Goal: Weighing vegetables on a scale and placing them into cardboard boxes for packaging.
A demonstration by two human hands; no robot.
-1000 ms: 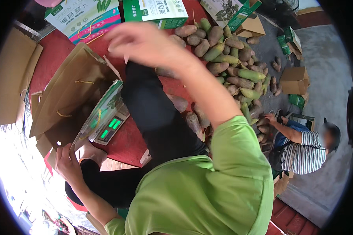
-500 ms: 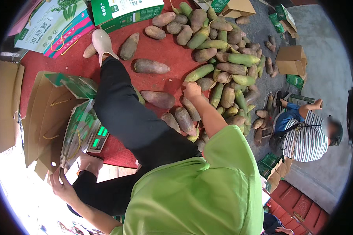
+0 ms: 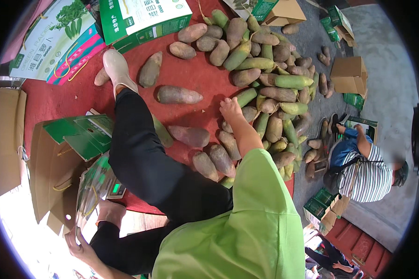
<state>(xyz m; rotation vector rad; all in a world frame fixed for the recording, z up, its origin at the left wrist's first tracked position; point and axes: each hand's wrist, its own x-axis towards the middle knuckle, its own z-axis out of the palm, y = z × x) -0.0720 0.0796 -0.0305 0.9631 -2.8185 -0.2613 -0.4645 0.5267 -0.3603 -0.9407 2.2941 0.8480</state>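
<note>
My right hand [image 3: 231,109] is closed over the near end of a green radish [image 3: 246,96] at the left side of a large pile of radishes; the hand hides that end. At the lower left, the fingers of my left hand [image 3: 80,247] pinch the lower edge of an open cardboard carton [image 3: 56,162] with green flaps and yellow cord handles. Beside the carton, a scale's lit green display [image 3: 116,189] shows partly. Several dusty purplish-brown radishes, one of them a loose radish [image 3: 179,95], lie on the red mat left of the pile.
My leg in black trousers [image 3: 139,135] and pale boot [image 3: 118,67] stretch across the red mat [image 3: 186,74]. Printed cartons [image 3: 146,21] stand at the far left. On the right, a person in a striped shirt [image 3: 365,174] sits near an open brown box [image 3: 349,75].
The view has shifted, so most things sit a little lower. My right hand has turned slightly and covers more of the green radish's end. My left hand stays at the carton's edge.
</note>
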